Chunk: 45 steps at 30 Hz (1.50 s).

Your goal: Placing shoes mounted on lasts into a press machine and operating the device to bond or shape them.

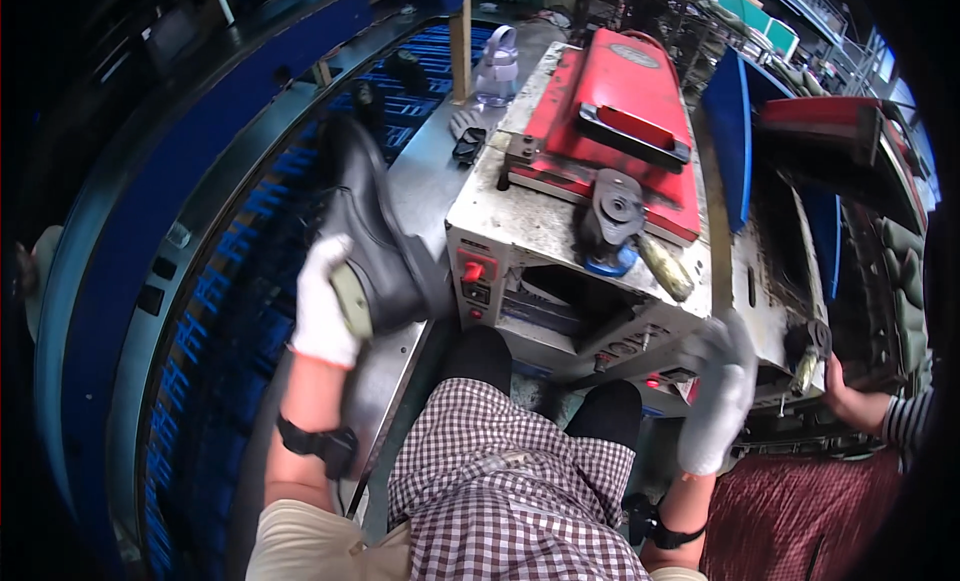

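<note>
My left hand [325,306], in a white glove, is closed on a black leather shoe [372,236] at the ankle end, beside a pale green part [350,299] in its opening. The shoe is tilted, toe pointing away and sole facing right, above the metal edge of the conveyor. My right hand [718,396], also gloved, is raised by the front right corner of a white machine [480,216]. Its fingers look stretched out, though motion blurs them, and nothing shows in them.
The machine has a red lid [620,101], and a grey clamp-like part [612,211] on its top. A blue slatted conveyor [220,271] runs along the left. Behind stand a clear bottle [497,66] and a dark glove [467,141]. Another person's hand [850,396] is at the right.
</note>
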Each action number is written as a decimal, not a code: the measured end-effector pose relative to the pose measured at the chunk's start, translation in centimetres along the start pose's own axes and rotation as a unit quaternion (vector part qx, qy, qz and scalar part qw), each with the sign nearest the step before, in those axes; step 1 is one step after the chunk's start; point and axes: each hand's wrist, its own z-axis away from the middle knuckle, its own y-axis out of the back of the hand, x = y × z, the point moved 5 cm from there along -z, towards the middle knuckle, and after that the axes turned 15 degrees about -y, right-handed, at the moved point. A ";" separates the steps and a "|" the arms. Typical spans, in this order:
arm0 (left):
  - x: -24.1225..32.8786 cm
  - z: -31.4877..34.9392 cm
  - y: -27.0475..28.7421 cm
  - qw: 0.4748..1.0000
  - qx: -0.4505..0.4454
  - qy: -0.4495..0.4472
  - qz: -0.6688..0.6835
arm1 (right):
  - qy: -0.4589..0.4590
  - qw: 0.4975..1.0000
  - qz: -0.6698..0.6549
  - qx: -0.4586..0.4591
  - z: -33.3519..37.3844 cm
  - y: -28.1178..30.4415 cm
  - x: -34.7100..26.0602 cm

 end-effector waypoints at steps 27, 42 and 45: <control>3.4 -18.7 -7.1 0.702 -0.282 -0.466 -0.460 | 0.185 0.745 0.485 0.419 -5.9 18.4 -5.1; -12.6 0.3 -36.4 0.523 -0.441 -0.498 -0.533 | -0.007 0.758 0.585 0.289 -11.0 20.9 -2.0; -12.6 -1.0 -36.0 0.548 -0.440 -0.451 -0.550 | -0.020 0.779 0.553 0.295 -10.8 20.7 -2.2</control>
